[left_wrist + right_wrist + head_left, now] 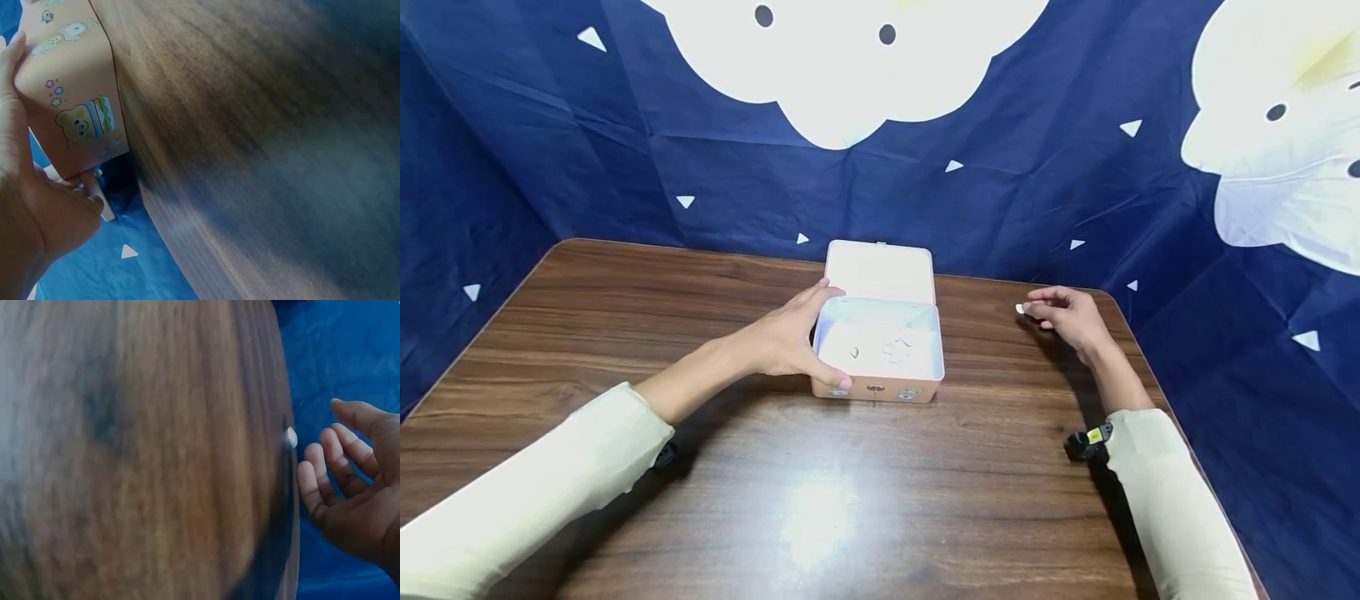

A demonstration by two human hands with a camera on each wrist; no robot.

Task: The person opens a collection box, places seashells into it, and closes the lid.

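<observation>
An orange lidded box (pixel 877 389) with cartoon prints stands on the table, its lid (pixel 880 271) tipped back. Several small pale pieces (pixel 897 350) lie inside, too washed out to identify. My left hand (pixel 793 337) grips the box's left side, thumb on the front edge and fingers at the back corner. In the left wrist view a printed bear shows on the box's side (pixel 72 100). Over at the right, a small white rounded piece (pixel 292 437) rests on the table. Beside it is my right hand (pixel 1067 317), fingers loosely bent, thumb apart from them, holding nothing.
The brown wooden table (pixel 715 492) ends at a rounded right edge close to my right hand. A blue cloth (pixel 760 183) with white cloud shapes hangs behind the table and along its sides.
</observation>
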